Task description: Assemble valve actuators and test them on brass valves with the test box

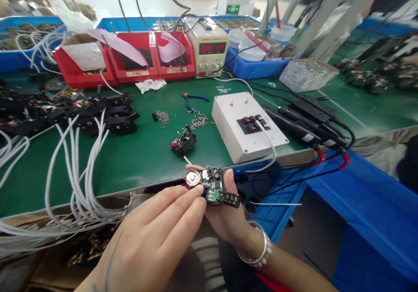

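Observation:
A small black-cased circuit-board assembly (214, 187) lies across the fingers of my right hand (228, 218), just beyond the bench's front edge. It carries a green board, a round silver motor-like part (193, 178) with red wires, and a black piece jutting to the right. My right thumb rests along its far right side. From the lower left, my left hand (160, 226) reaches over with fingers pressed together, the tips closed on the middle of the assembly. What those tips pinch is too small to make out. A similar black unit (183, 144) with a white cable sits on the bench just behind.
Loose screws (200, 120) and blue-handled pliers (196, 97) lie on the green bench (146, 152). To the right stands a white switch box (248, 126) beside black electric drivers (300, 126). Many black units with white cables (78, 166) fill the left. Red bins (133, 72) and a power supply (210, 48) line the back.

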The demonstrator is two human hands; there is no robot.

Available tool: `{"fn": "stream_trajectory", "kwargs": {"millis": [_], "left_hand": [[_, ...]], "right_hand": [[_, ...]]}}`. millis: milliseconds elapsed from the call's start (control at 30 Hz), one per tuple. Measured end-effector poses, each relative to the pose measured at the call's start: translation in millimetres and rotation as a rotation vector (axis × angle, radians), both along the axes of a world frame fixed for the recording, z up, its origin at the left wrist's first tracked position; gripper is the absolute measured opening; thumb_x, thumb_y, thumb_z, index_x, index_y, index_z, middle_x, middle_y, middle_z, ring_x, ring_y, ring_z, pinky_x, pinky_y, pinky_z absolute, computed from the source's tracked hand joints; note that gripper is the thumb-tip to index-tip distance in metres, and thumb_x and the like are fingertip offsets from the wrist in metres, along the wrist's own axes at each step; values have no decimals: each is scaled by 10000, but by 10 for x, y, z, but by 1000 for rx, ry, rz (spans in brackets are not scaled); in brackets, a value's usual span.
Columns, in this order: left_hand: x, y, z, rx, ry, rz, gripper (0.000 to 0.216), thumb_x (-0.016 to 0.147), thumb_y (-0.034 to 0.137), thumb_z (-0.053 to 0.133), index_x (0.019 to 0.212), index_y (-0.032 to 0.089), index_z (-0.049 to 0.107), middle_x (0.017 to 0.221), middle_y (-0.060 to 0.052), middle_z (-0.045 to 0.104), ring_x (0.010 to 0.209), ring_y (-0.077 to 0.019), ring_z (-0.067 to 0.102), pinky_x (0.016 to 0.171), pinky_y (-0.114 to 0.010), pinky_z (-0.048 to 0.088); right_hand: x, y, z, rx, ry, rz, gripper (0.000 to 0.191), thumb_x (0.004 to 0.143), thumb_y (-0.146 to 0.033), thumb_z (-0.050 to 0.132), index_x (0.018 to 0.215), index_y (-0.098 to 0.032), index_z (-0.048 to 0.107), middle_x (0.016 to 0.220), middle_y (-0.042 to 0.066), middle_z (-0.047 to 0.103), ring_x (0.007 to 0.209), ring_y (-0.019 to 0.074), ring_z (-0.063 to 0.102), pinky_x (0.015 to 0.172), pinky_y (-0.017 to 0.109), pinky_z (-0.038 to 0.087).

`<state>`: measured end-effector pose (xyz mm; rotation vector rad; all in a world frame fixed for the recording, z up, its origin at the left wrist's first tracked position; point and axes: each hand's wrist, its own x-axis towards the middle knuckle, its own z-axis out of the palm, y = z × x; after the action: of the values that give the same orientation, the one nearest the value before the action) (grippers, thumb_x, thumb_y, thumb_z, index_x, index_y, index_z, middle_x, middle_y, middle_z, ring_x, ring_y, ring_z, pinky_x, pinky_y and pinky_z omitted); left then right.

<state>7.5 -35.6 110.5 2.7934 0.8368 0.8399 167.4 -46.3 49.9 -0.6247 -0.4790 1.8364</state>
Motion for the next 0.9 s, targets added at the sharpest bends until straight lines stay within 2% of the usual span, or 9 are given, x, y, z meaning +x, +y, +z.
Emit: {"fn": "stream_trajectory", "kwargs": {"millis": [133,233,267,333,433,533,667,833,900], "left_hand": [[76,-44,-259,-83,-120,240,571,939,553,625,1422,275,503,1239,-122,739,1117,-324,719,903,-469,656],[30,-66,-466,-326,-202,395,563,891,668,622,1322,314,546,1133,-64,748,910,-268,761,766,-401,669],[-9,-58,-533,-391,-230,471,561,870,663,654,1298,313,555,1117,-51,739,870,-251,758,755,-386,664],[-89,-8,-659,-469,-321,648,575,838,648,701,1270,291,574,1113,-48,716,854,-238,746,769,-382,650],[-138,140,-822,-481,-467,804,602,806,617,746,1247,239,587,1121,-75,680,927,-264,721,832,-424,622],[-76,306,-929,-411,-505,793,544,811,478,781,1233,200,580,1156,-102,640,1023,-286,682,897,-458,595],[45,442,-969,-393,-474,722,476,814,318,797,1231,221,591,1194,-85,644,1100,-262,671,977,-426,569],[74,456,-958,-418,-436,613,522,818,319,820,1276,246,580,1225,-77,677,1130,-258,686,999,-405,563],[58,452,-956,-423,-431,581,531,826,324,818,1291,241,574,1242,-84,682,1152,-261,685,1016,-406,555]], "right_hand": [[148,-20,2,76,-156,137,914,848,-935,433,1270,-168,694,1089,109,707,970,243,674,867,375,566],[526,-29,9,194,-454,94,654,920,-740,608,1087,-132,781,1008,98,730,967,193,680,922,311,547],[710,-28,6,187,-519,-27,550,913,-656,690,1047,-132,788,965,85,731,933,167,684,898,273,549],[1129,-20,-19,88,-546,-486,451,860,-581,796,959,-142,774,796,35,695,744,105,653,728,194,550],[1714,20,-94,-199,-291,-988,285,898,-390,806,932,-123,711,735,8,645,530,58,537,537,176,522],[2029,65,-133,-201,-202,-1044,270,1029,-296,617,789,-172,624,676,-35,606,431,22,452,446,137,483],[2133,120,-35,-64,-101,-957,312,1088,-232,487,808,-298,609,706,-52,649,499,31,558,553,168,568],[2233,492,307,51,-377,-1019,488,1083,-120,325,771,-303,653,613,-30,626,495,3,585,480,144,510],[2257,698,530,-75,-394,-1083,452,1067,-115,411,790,-323,701,622,-45,659,533,-5,626,496,143,500]]}}
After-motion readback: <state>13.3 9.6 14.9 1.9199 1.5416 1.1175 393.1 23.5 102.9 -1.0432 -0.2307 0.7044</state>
